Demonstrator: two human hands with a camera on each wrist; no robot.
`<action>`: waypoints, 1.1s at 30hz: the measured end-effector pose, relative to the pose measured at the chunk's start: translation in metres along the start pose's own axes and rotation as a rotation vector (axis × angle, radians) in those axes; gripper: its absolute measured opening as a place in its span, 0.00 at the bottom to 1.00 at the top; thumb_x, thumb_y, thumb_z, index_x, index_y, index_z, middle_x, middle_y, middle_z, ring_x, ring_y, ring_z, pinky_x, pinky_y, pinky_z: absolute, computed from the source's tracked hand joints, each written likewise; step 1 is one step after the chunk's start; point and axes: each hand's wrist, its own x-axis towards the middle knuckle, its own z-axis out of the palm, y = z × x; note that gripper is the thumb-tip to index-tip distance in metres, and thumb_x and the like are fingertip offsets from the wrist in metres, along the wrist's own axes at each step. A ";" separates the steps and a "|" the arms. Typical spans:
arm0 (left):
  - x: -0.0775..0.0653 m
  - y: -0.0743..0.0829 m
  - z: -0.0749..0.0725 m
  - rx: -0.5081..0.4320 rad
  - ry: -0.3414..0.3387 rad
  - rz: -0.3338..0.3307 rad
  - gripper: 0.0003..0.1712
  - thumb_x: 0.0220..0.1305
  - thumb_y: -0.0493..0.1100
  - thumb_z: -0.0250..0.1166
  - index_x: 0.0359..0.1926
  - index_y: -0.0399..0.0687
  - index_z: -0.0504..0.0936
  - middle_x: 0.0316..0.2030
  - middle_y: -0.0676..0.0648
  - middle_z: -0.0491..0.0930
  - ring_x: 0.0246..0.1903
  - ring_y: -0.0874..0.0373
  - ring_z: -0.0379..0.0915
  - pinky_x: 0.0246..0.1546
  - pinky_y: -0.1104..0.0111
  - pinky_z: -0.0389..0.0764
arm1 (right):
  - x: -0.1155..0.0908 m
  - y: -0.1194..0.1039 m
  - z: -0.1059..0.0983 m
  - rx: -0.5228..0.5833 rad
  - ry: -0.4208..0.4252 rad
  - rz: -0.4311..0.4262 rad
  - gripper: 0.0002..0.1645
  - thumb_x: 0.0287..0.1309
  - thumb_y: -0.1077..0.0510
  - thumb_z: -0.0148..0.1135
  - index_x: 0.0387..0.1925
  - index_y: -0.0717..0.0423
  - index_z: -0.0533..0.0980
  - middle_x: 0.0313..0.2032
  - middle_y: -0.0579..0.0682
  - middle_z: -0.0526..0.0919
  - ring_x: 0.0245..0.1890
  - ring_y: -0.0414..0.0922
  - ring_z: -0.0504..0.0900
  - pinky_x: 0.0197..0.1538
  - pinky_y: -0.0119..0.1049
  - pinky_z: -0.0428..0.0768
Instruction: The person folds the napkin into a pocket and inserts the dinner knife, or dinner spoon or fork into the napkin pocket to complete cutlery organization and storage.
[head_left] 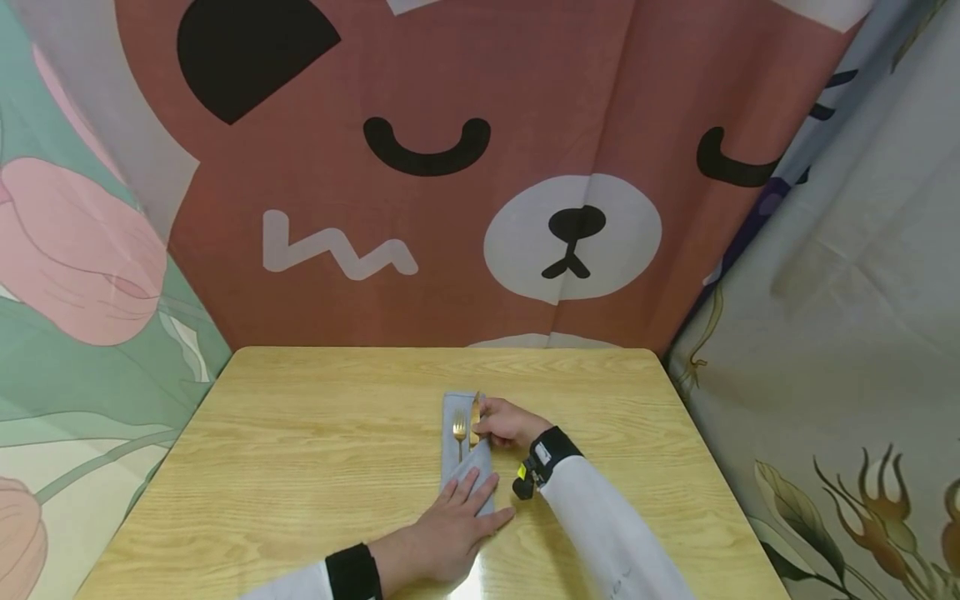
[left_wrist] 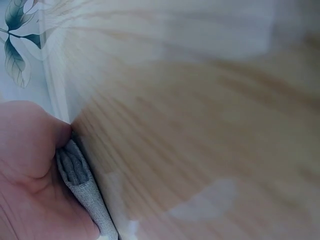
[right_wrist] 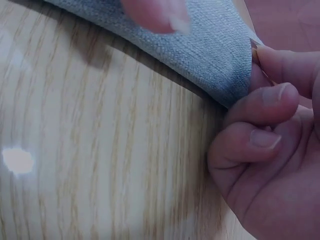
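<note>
A folded grey-blue napkin (head_left: 453, 403) lies lengthwise on the table, its lower part folded over into a slanted pocket. From this pocket a gold fork (head_left: 459, 428) sticks out, tines up. Beside it, along the napkin's right edge, is a gold knife (head_left: 475, 417), which my right hand (head_left: 516, 423) pinches between thumb and fingers. The right wrist view shows only a sliver of gold between those fingertips, at the cloth's edge. My left hand (head_left: 459, 533) rests on the lower napkin with fingers spread and straight. Folded cloth layers (left_wrist: 77, 167) show under its palm in the left wrist view.
The wooden table (head_left: 315, 433) reaches back to a brown curtain (head_left: 450, 308) with a bear face. Patterned cloths hang along the left and right sides. Each wrist wears a black strap (head_left: 352, 572), and a small dark device (head_left: 523, 483) sits at the right one.
</note>
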 end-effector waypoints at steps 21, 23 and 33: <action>-0.001 0.004 0.004 0.097 0.092 -0.003 0.29 0.81 0.52 0.41 0.80 0.71 0.58 0.83 0.44 0.43 0.81 0.35 0.38 0.73 0.36 0.60 | -0.007 0.004 -0.002 0.016 -0.148 0.071 0.12 0.67 0.58 0.65 0.32 0.54 0.70 0.13 0.44 0.68 0.10 0.38 0.65 0.16 0.31 0.61; -0.001 0.004 0.004 0.095 0.090 -0.001 0.29 0.82 0.52 0.41 0.80 0.70 0.58 0.83 0.44 0.43 0.82 0.35 0.37 0.73 0.36 0.60 | -0.007 0.004 -0.001 0.018 -0.146 0.091 0.12 0.67 0.58 0.65 0.32 0.54 0.70 0.14 0.45 0.70 0.10 0.39 0.68 0.16 0.31 0.63; 0.002 0.001 0.002 0.111 0.077 -0.007 0.29 0.82 0.53 0.39 0.80 0.69 0.57 0.83 0.43 0.43 0.81 0.34 0.38 0.74 0.36 0.58 | -0.015 -0.004 0.009 0.014 -0.054 0.092 0.11 0.68 0.57 0.65 0.31 0.55 0.73 0.19 0.50 0.81 0.15 0.40 0.79 0.20 0.30 0.76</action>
